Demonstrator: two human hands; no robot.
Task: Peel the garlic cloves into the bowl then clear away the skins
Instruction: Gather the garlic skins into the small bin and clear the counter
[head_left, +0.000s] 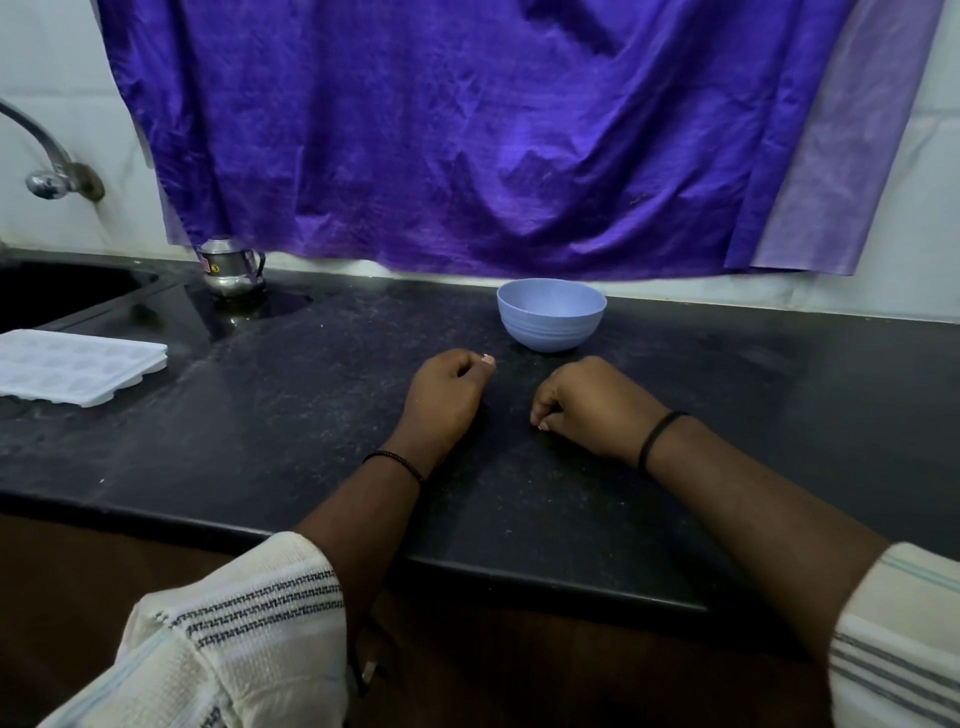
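Blue bowl (551, 314) stands just beyond both curled hands, nearer right hand (592, 405); left hand (445, 395) possibly pinches something; grip contents indiscernible

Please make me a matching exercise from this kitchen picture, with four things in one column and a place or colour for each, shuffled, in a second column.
Things:
1. bowl
2. ice tray
3. steel pot
4. cloth

Places and colours:
A. white, lying at the left edge of the counter
B. purple, hanging on the wall behind the counter
C. pale blue, standing on the counter beyond the two hands
D. shiny metal, standing at the back of the counter beside the sink

Right pairs: 1-C, 2-A, 3-D, 4-B
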